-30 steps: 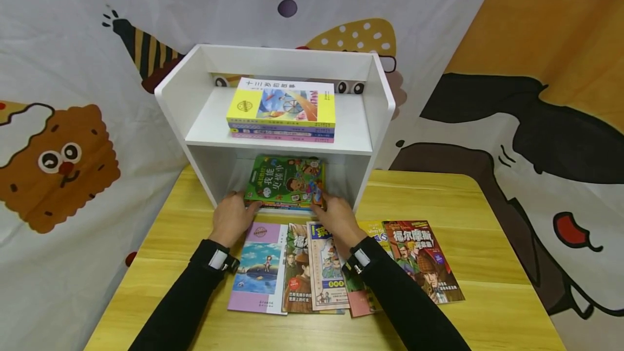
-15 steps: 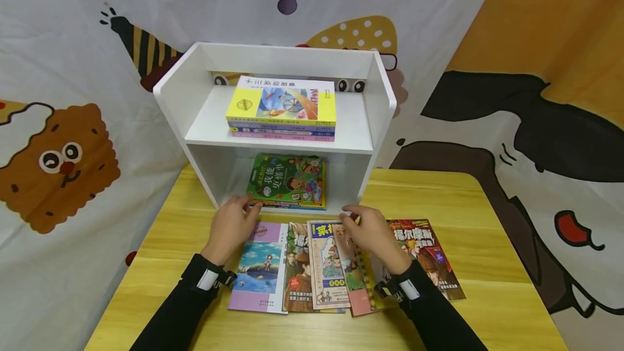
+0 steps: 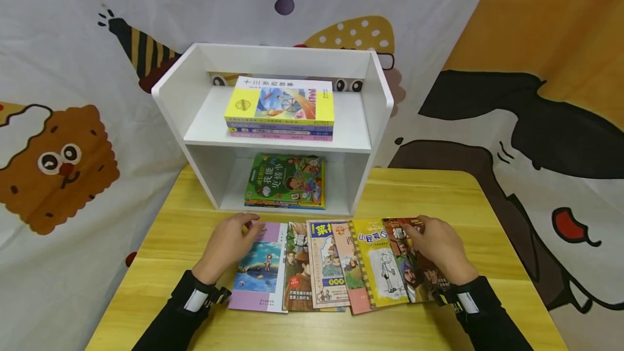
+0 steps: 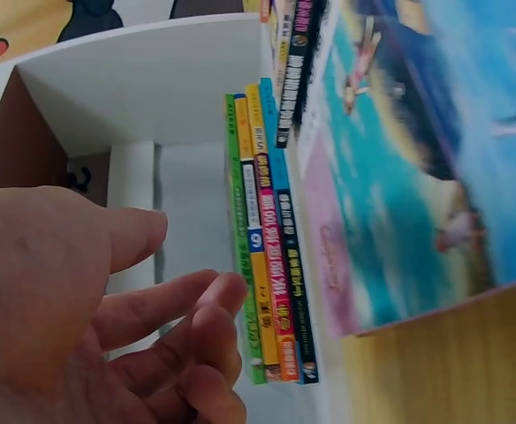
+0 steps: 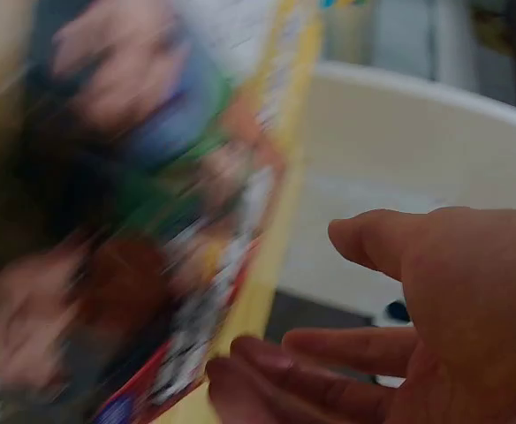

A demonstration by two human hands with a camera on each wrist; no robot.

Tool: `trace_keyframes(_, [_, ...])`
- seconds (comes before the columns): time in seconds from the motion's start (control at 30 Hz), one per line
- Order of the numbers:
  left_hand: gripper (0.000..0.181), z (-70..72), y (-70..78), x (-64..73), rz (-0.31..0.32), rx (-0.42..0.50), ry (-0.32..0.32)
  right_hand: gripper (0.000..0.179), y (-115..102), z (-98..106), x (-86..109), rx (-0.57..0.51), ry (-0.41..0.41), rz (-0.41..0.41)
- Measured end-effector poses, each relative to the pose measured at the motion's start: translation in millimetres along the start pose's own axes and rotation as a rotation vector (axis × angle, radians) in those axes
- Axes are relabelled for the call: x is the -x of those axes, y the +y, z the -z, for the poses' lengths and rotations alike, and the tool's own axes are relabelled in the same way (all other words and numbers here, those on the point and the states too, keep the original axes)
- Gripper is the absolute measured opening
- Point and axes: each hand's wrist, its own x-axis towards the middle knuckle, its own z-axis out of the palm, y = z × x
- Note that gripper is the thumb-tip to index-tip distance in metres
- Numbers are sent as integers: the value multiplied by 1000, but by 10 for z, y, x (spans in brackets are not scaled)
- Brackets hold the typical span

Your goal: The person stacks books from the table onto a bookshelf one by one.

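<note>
Bracketing six book covers (image 3: 327, 270): left hand (image 3: 228, 245), right hand (image 3: 442, 248).

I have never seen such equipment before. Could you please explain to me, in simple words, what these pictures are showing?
There is no robot here: a person works with two bare hands. The wide picture comes from a camera on the person's head; the two closer ones come from cameras on the wrists.

On the wooden table stands a white shelf with one stack of books on each level: the upper stack and the lower stack. In front lies a row of overlapping books.

The left hand is by the lilac book, the right hand by the dark book. Neither appears to grip anything; whether they touch the books is unclear.
</note>
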Motion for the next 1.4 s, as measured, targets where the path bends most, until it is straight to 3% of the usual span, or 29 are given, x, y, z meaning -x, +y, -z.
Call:
trace_keyframes(0.2, [34, -24, -73, 58, 23, 21, -8, 95, 334, -107, 61, 96, -116, -94])
trace_keyframes(0.37, [33, -32, -104, 69, 18, 23, -7, 105, 428, -140, 72, 88, -185, -112])
trace_keyframes(0.5, [33, -33, -106, 70, 15, 26, -5, 104, 439, -146, 60, 54, -199, -104])
trace_keyframes(0.73, [34, -32, -103, 66, 31, 29, -9, 86, 351, -230, 24, -35, -212, -106])
trace_keyframes(1.07, [28, -54, -56, 73, 25, 46, 15, 82, 150, -305, -80, -78, -72, -92])
trace_keyframes(1.23, [26, -33, -7, 59, -5, 50, 24, 52, 61, -224, -117, -155, 48, -8])
trace_keyframes(1.4, [28, 19, 92, 5, -58, 76, 47, 31, -128, -72, -86, -352, 151, 116])
